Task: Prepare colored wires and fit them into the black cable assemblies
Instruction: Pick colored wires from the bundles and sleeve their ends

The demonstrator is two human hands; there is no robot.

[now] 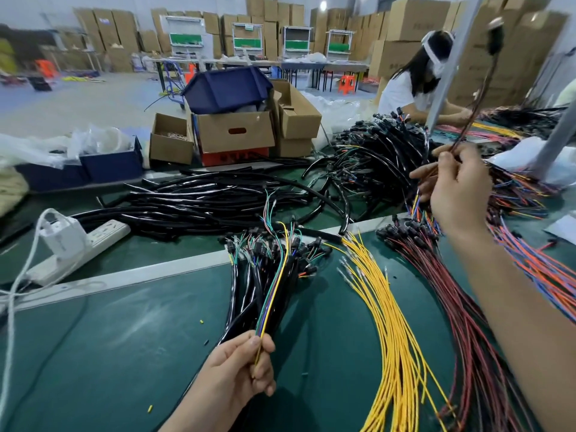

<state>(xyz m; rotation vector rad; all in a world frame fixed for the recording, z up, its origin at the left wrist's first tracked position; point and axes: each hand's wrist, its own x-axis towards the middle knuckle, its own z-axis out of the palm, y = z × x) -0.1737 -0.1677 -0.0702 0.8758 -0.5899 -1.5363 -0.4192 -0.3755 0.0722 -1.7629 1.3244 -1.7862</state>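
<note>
Gripped limp black-sheathed cable bundle [265,294] in curled left hand [237,369], pinched thin dark-red wire [467,120] in right hand [458,188] — light, floppy, probably best held near the terminal ends.

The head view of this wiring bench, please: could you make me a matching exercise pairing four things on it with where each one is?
Things:
1. yellow wires
2. power strip
3. blue bin
4. dark red wire

Places:
A. pinched in the raised right hand
B. on top of a cardboard box
C. far left, with a white adapter plugged in
D. lying loose on the green mat

Pairs: 1-D, 2-C, 3-B, 4-A.
</note>
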